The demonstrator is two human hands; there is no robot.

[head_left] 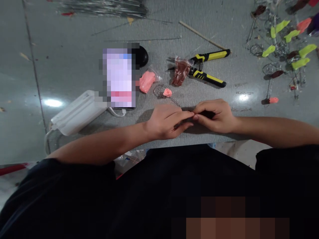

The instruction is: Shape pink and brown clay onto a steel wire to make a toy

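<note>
Right hand (pixel 216 116) pinching now, thumb and forefinger tips drawn together, right up against the fingertips of the left hand (pixel 164 121), just in from the desk's near edge! Left fingers stretched forward, thumb beneath them; whatever sits between the hands is dark, small and mostly hidden, so I can't tell what it is, or whether the left is gripping.

Just beyond the left knuckles, the coral rosette on a twisted wire (pixel 167 93) lies on the desk, its wire slanting down toward that hand; contact can't be made out.

On to the bags! A small transparent plastic bag (pixel 157 75) carries a soft coral lump (pixel 147 81), left of the rosette. To the right, a second transparent bag (pixel 184 60), packed with reddish-brown material (pixel 179 74), lies across the pliers with black-and-yellow handles (pixel 208 79).

Leftward: a blurred-out phone (pixel 119 78), a rounded black object (pixel 142 55) against it, and a white oblong block (pixel 74 114) with a white cable, angled toward the near left corner.

Farther out, a pale thin stick (pixel 199 34) and a bundle of thin metal wires (pixel 107 8) toward the far side; wire pieces with neon-yellow, brown and coral parts (pixel 279 54) crowd the far right. Grey desk (pixel 154 49), textured mid-surface, dark seam at left, and below the near edge, a pale floor (pixel 239 152) with scraps.
</note>
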